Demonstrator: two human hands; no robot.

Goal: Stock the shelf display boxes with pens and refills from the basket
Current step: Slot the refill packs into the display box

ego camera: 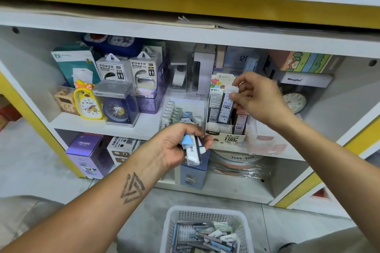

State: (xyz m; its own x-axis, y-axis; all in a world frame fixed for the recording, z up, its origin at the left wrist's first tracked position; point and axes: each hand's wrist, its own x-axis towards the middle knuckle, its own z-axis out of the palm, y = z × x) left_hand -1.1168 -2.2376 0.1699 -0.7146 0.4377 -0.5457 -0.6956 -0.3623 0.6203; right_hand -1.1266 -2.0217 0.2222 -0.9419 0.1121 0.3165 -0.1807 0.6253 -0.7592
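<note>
My right hand (259, 98) pinches the top of a slim refill tube (226, 107), which stands upright inside the cardboard refill display box (228, 137) on the middle shelf. More tubes of the same kind line the box's left column. My left hand (176, 146) hovers in front of the shelf edge and grips a small bundle of refill cases (193, 150), blue, white and dark. Left of the cardboard box a clear display box (185, 96) holds rows of pale cases. The white plastic basket (207, 213) sits on the floor below, filled with several loose pens and refills.
The middle shelf also carries power bank packs (123, 70), a yellow duck clock (88, 102), a blue boxed clock (117, 107) and a round clock (294, 102) at the right. Purple and white cartons (86, 154) fill the lower shelf. A yellow-trimmed board (185, 2) overhangs above.
</note>
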